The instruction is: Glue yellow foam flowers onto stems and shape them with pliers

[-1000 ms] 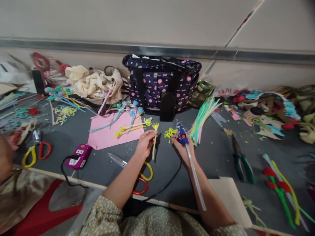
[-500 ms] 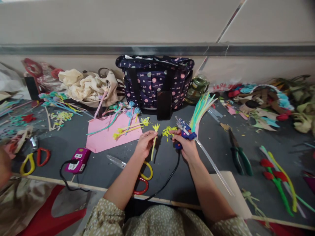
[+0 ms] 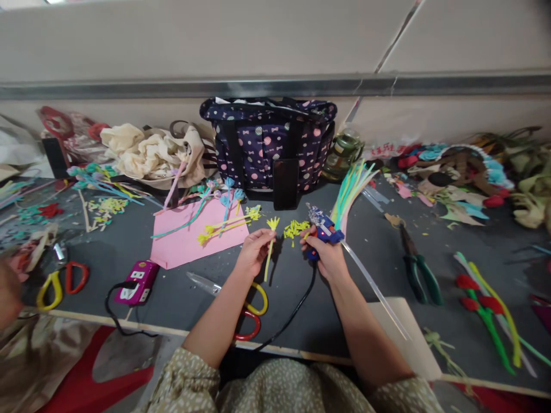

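My left hand (image 3: 255, 252) pinches a yellow pipe-cleaner flower (image 3: 271, 241) upright by its stem, with its spread tip on top. In my right hand (image 3: 328, 257) is a blue hot glue gun (image 3: 326, 230), a clear glue stick (image 3: 376, 289) trailing from its back. A tiny yellow bit seems to be between the thumb and finger of that hand. Between both hands lies a pile of short yellow pipe-cleaner pieces (image 3: 295, 229). Under my left forearm rest scissors (image 3: 257, 299) with yellow and red handles, partly hidden.
Pink paper (image 3: 172, 244) with finished pipe-cleaner stems lies left. Behind stand a dark patterned bag (image 3: 262, 143) and a phone (image 3: 286, 184). Pliers (image 3: 415, 267) and a pipe-cleaner bundle (image 3: 350, 192) are to the right. A purple power socket (image 3: 138, 282) and another person's arm (image 3: 8, 292) are left.
My right fingertips have drawn back from the pile of yellow pieces towards the glue gun, seemingly with a small yellow piece. My left hand holds the flower in the same place.
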The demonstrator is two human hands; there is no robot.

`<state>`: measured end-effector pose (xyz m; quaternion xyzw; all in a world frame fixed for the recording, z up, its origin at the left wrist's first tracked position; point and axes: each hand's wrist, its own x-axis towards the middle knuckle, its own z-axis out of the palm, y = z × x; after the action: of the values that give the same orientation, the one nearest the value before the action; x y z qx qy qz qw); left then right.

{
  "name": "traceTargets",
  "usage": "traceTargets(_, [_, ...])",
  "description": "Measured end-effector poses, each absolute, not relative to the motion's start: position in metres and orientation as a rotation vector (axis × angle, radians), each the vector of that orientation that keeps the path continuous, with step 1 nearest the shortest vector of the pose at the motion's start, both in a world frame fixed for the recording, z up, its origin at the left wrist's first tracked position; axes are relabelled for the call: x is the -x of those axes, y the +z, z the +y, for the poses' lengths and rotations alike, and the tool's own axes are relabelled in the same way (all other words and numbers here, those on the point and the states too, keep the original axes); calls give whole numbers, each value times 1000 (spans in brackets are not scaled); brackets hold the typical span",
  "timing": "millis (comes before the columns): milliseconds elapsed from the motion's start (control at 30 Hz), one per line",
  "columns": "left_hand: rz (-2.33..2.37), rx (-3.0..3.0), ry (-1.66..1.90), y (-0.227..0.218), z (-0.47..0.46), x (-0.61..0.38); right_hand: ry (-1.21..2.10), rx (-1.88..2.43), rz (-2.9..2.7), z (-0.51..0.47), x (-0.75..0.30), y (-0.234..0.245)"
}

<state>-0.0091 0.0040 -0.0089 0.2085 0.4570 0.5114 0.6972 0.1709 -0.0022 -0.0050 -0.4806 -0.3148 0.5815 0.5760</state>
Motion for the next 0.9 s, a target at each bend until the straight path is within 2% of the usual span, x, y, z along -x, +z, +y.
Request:
traceTargets(667, [1022, -496, 1107, -8, 3, 9, 1301, 1183, -821, -1, -170, -10])
traceTargets(900, [1046, -525, 1009, -9, 2, 9, 1147, 1237, -860, -1, -171, -10])
